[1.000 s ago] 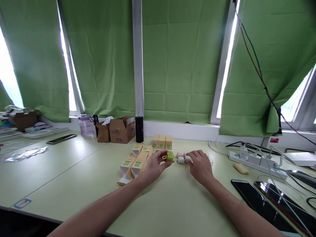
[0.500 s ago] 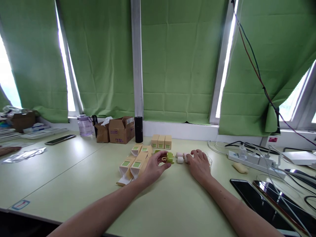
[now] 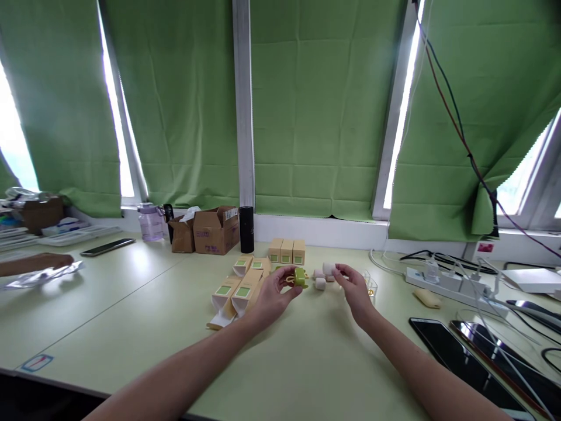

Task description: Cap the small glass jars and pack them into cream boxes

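My left hand (image 3: 278, 292) pinches a small green case-like piece (image 3: 300, 277) with a pale loop at its left side. To the right, my right hand (image 3: 354, 287) grips a small white cylinder (image 3: 328, 268) between thumb and fingers, raised just over the table. Several similar pale pinkish pieces (image 3: 320, 283) lie on the table between my hands. Open small cardboard boxes (image 3: 242, 292) with green labels lie left of my left hand, partly behind it. A clear container (image 3: 370, 287) shows behind my right hand, its contents partly hidden.
Three small closed boxes (image 3: 286, 251) stand near the wall. Behind are a brown carton (image 3: 214, 233), a black cylinder (image 3: 246, 230) and a purple bottle (image 3: 150, 223). Phones (image 3: 456, 356) and a power strip (image 3: 453, 286) with cables lie right. Another person's hand (image 3: 48, 261) is over a plastic bag at left.
My right hand has lifted a white cylinder from among the pale pieces and turned. My left hand stays nearly still with the green piece. The other person's hand has moved right.
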A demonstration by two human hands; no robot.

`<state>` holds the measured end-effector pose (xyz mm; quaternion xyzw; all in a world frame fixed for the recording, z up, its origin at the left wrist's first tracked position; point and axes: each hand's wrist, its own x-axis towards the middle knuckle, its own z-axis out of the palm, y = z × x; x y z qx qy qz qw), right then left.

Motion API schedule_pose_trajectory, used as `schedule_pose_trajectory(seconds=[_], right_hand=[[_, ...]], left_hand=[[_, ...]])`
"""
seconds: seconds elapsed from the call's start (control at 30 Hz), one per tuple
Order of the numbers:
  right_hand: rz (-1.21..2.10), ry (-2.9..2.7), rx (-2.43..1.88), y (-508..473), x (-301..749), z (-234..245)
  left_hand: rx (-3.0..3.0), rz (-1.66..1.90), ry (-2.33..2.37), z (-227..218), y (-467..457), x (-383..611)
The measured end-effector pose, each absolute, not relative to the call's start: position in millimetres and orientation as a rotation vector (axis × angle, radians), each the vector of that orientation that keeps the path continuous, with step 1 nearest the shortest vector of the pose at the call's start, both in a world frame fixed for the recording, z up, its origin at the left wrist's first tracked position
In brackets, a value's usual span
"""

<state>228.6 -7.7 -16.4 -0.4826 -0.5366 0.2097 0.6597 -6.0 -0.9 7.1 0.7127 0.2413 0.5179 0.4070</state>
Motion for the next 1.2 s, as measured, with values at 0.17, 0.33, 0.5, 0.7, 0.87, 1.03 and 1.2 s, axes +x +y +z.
schedule_pose_trajectory(seconds=[0.17,0.33,0.5,0.7,0.87,1.03,1.2], right_hand=[[1.143,-0.867,-0.686,-27,208,-4],[1.292,-0.894,-0.619,-39,200,3],[1.231,-0.956,-0.626,-42,199,4],[1.193,-1.068,-0.623,-46,193,2],[1.108,-1.11,-0.695,-41,192,-4],[1.07,-1.153,-0.758,-39,193,-4],[1.108,-1.128,-0.847,-41,192,-1]], left_hand=[[1.781,1.302,0.572,8,-2,-5],[1.726,1.291,0.579,9,-1,-4],[1.707,1.27,0.564,8,-1,-4],[1.719,1.248,0.544,8,-2,-4],[1.746,1.25,0.546,6,-1,-5],[1.79,1.261,0.537,5,-1,-5],[1.864,1.269,0.557,1,0,-5]])
